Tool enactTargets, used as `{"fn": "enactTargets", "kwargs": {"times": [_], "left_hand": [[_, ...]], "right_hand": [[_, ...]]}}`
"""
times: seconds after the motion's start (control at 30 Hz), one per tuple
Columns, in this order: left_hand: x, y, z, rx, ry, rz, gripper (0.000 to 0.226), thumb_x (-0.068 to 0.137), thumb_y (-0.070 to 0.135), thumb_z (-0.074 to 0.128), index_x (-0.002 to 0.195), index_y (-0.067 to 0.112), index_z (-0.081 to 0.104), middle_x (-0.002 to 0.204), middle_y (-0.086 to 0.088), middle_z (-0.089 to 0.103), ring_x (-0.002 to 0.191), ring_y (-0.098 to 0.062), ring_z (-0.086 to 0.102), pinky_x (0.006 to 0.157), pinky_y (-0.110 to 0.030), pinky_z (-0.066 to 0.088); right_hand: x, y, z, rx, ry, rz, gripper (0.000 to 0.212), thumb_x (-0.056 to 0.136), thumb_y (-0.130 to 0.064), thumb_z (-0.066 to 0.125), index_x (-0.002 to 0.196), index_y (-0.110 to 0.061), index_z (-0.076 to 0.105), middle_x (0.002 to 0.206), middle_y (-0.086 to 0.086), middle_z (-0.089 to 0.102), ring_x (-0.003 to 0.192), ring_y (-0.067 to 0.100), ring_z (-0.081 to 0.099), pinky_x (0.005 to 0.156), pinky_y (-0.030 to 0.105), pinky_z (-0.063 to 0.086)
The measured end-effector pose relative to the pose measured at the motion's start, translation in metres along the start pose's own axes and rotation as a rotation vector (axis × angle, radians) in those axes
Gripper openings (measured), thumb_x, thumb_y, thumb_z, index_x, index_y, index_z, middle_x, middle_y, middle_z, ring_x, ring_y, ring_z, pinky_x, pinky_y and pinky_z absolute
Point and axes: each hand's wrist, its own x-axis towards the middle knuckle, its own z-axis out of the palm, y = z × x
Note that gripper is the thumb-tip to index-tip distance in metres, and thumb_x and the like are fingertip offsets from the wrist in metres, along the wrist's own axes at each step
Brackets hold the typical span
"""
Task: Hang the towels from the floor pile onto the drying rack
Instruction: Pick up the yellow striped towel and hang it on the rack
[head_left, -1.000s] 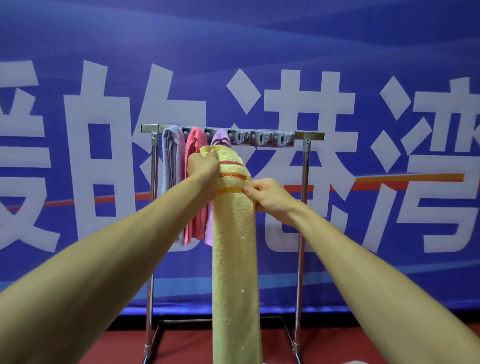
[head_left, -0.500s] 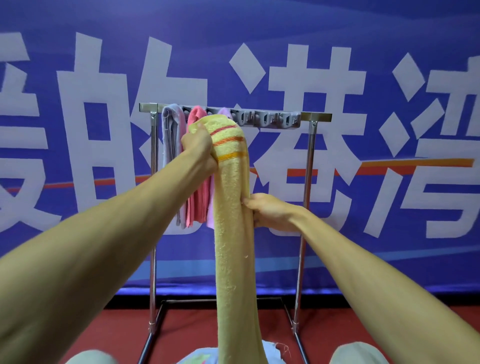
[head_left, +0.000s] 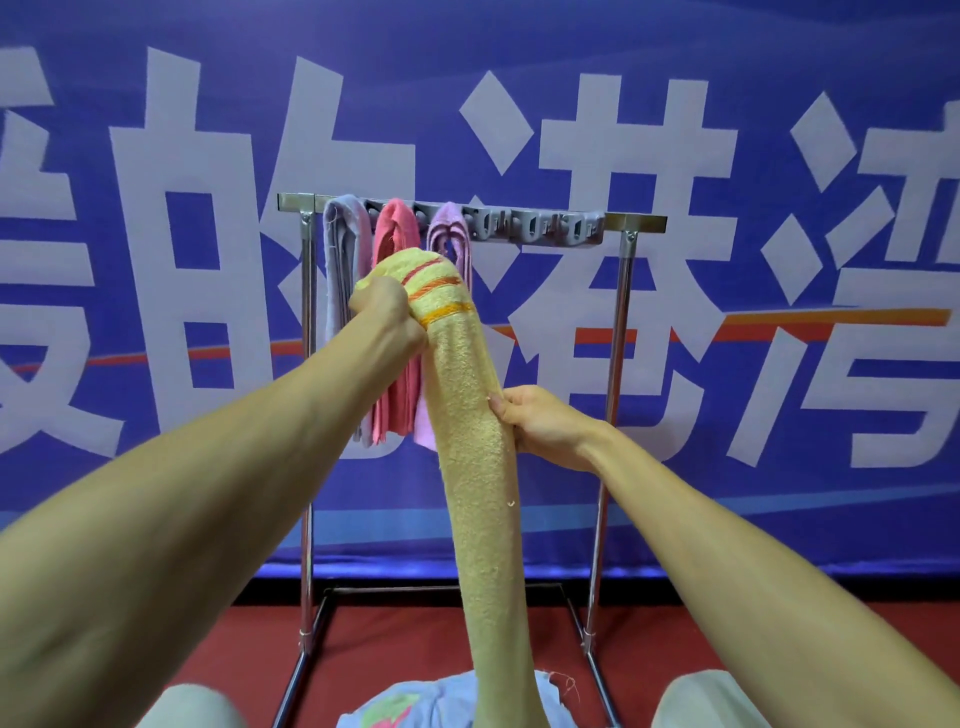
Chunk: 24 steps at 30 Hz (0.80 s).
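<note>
Grip: your left hand (head_left: 387, 312) is clutching the yellow towel (head_left: 478, 467) at top, right hand (head_left: 545, 423) is pinching lower, likely narrowing it for the drying rack (head_left: 644, 222).

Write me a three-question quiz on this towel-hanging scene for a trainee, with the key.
1. True or false: the yellow towel hangs on the drying rack with no hand on it.
2. How many towels hang on the rack? A) two B) three C) five
3. Which hand grips the yellow towel's striped end?

Key
1. False: both hands hold it in front of the rack.
2. B: the pale grey towel, pink towel and purple towel.
3. The left hand; the right hand holds the towel lower down.
</note>
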Motion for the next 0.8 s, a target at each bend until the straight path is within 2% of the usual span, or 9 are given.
{"fn": "enactTargets", "kwargs": {"times": [0.13, 0.23, 0.3, 0.37, 0.4, 0.47, 0.57, 0.7, 0.8], "left_hand": [[0.001, -0.018, -0.014, -0.003, -0.036, -0.044, 0.038, 0.085, -0.006, 0.022, 0.084, -0.001, 0.060, 0.070, -0.009, 0.053, 0.045, -0.016, 0.050, 0.042, -0.019, 0.046], [0.008, -0.043, -0.036, 0.239, -0.162, -0.101, 0.034, 0.085, -0.001, 0.021, 0.091, 0.000, 0.055, 0.064, -0.014, 0.058, 0.046, -0.018, 0.054, 0.044, -0.020, 0.048], [0.010, -0.063, -0.055, 0.473, -0.305, -0.175, 0.026, 0.090, 0.010, 0.030, 0.075, 0.008, 0.051, 0.057, -0.008, 0.048, 0.044, -0.017, 0.044, 0.047, -0.021, 0.039], [0.016, -0.080, -0.071, 0.615, -0.491, -0.216, 0.019, 0.087, 0.029, 0.050, 0.084, 0.011, 0.056, 0.083, -0.011, 0.051, 0.067, -0.022, 0.051, 0.062, -0.033, 0.041], [0.010, -0.084, -0.076, 0.651, -0.574, -0.219, 0.035, 0.089, 0.044, 0.053, 0.094, 0.010, 0.060, 0.099, -0.010, 0.060, 0.083, -0.025, 0.059, 0.072, -0.036, 0.046], [-0.006, -0.082, -0.081, 0.593, -0.626, -0.190, 0.065, 0.094, 0.065, 0.034, 0.116, 0.013, 0.065, 0.115, -0.005, 0.069, 0.106, -0.023, 0.066, 0.091, -0.042, 0.051], [-0.026, -0.072, -0.080, 0.545, -0.703, -0.049, 0.071, 0.093, 0.069, 0.019, 0.121, 0.022, 0.064, 0.115, -0.001, 0.071, 0.109, -0.016, 0.065, 0.092, -0.037, 0.051], [-0.033, -0.070, -0.083, 0.609, -0.720, 0.036, 0.058, 0.086, 0.070, 0.037, 0.112, 0.028, 0.066, 0.113, 0.005, 0.071, 0.107, -0.013, 0.066, 0.093, -0.036, 0.052], [-0.037, -0.082, -0.088, 0.648, -0.700, 0.041, 0.053, 0.083, 0.058, 0.054, 0.113, 0.016, 0.066, 0.109, -0.003, 0.073, 0.099, -0.016, 0.070, 0.083, -0.031, 0.056]], "right_hand": [[0.001, -0.008, -0.001, 0.039, 0.120, -0.046, 0.071, 0.087, -0.054, 0.057, 0.114, 0.013, 0.057, 0.100, 0.018, 0.060, 0.092, 0.031, 0.055, 0.087, 0.047, 0.047], [0.008, -0.018, -0.002, 0.159, 0.243, -0.102, 0.039, 0.100, -0.033, 0.049, 0.107, 0.002, 0.066, 0.092, 0.012, 0.067, 0.088, 0.024, 0.061, 0.085, 0.041, 0.051], [0.015, -0.027, -0.003, 0.279, 0.312, -0.131, 0.032, 0.101, -0.026, 0.048, 0.107, 0.000, 0.065, 0.092, 0.010, 0.067, 0.090, 0.022, 0.062, 0.089, 0.041, 0.052], [0.022, -0.036, -0.004, 0.347, 0.386, -0.141, 0.030, 0.101, -0.024, 0.050, 0.111, 0.001, 0.064, 0.101, 0.012, 0.069, 0.096, 0.023, 0.064, 0.094, 0.041, 0.052], [0.025, -0.040, -0.004, 0.351, 0.416, -0.144, 0.029, 0.100, -0.024, 0.051, 0.109, 0.001, 0.064, 0.101, 0.012, 0.069, 0.097, 0.022, 0.065, 0.095, 0.040, 0.053], [0.031, -0.046, -0.003, 0.345, 0.462, -0.151, 0.026, 0.100, -0.023, 0.052, 0.102, -0.001, 0.067, 0.098, 0.009, 0.070, 0.097, 0.021, 0.065, 0.097, 0.041, 0.052], [0.034, -0.053, -0.001, 0.378, 0.515, -0.165, 0.023, 0.100, -0.022, 0.052, 0.091, -0.007, 0.067, 0.093, 0.009, 0.071, 0.091, 0.021, 0.067, 0.092, 0.040, 0.055], [0.037, -0.060, -0.002, 0.423, 0.569, -0.163, 0.023, 0.100, -0.021, 0.052, 0.090, -0.007, 0.068, 0.099, 0.013, 0.072, 0.097, 0.027, 0.069, 0.089, 0.042, 0.056], [0.034, -0.066, -0.005, 0.483, 0.582, -0.184, 0.020, 0.100, -0.016, 0.051, 0.096, -0.004, 0.067, 0.102, 0.014, 0.071, 0.096, 0.027, 0.069, 0.083, 0.040, 0.058]]}}
